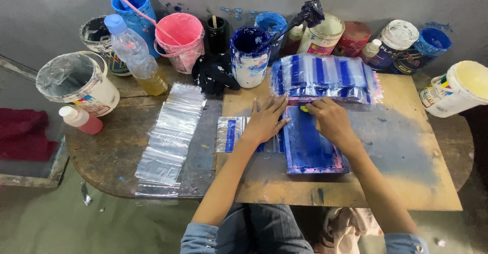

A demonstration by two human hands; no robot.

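On the bench (127,152), at the centre of a wooden board (406,183): blue-stained printing screen (311,150) laid flat, long axis running away from the person toward the paint pots, far end pointing at the stack of blue-striped printed bags (325,78). Placed so, probably, to keep finished pieces just beyond the frame and within short reach.

Left hand (265,121): open, palm down, fingers spread, pressing on the screen's near-left edge and on a printed bag (234,133) just beside it, seemingly to pin both against shifting. Right hand (331,122): fingers curled at the screen's far end, apparently pinching something small and yellowish there; exact grip not discernible.

To the left, a row of clear unprinted bags (170,137) overlapped in a strip, long axis parallel to the screen, apparently staged as stock. Behind, along the wall: blue ink pot (249,56) with a stirring stick, pink bucket (179,34), plastic bottle (134,53) holding yellowish liquid, white bucket (81,81) at far left. Ink kept at the back, away from the printing area.
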